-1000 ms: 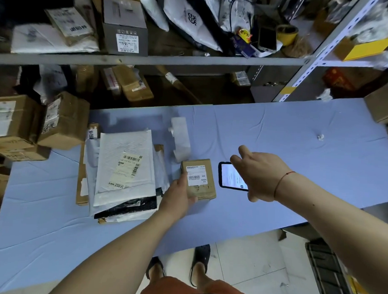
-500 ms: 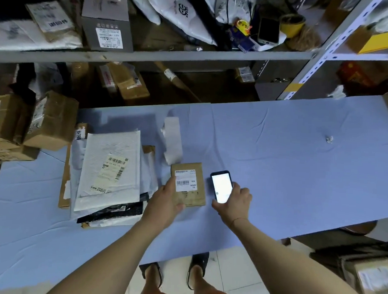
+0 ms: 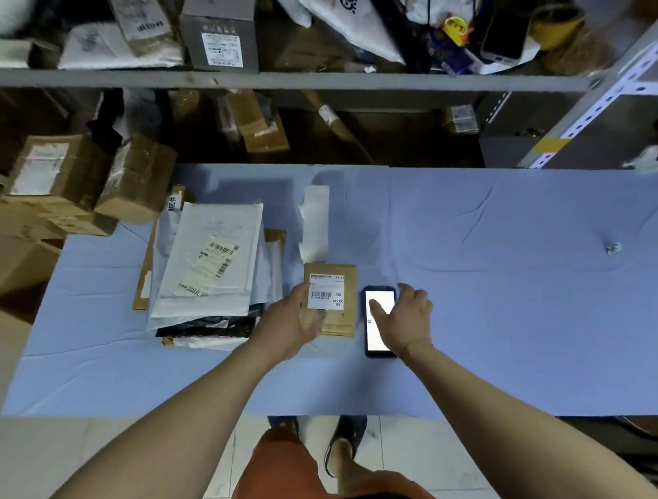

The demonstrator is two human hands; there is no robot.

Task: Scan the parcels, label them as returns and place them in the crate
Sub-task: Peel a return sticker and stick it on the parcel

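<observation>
Where the blue cloth of the table [image 3: 505, 332] runs out at far left, cardboard boxes [image 3: 78, 178] stacked in a heap, taped and white-labelled. Next, left of the fingers, a pile of flat mailers [image 3: 210, 266]: white padded envelope on top with a barcoded label, "28" readable on it, black and grey bags beneath, brown card at the edges. Beyond the fingertips, a curled strip of white label paper [image 3: 315, 222]. Then the left hand [image 3: 286, 323], fingers and thumb curled round the left edge of the small brown parcel [image 3: 331, 300], flat on the cloth; matte kraft paper, rectangular, white label with barcode and "MX", "MXRC 03". Just right of it, touching nothing, a black phone [image 3: 379, 321] with a lit white screen; right hand [image 3: 403, 320] spread loosely over it, fingers straight, forefinger on the glass. Well right of the fingers, a small crumpled scrap [image 3: 613, 247]. Behind everything, grey metal shelving [image 3: 289, 82] crammed with parcels.
</observation>
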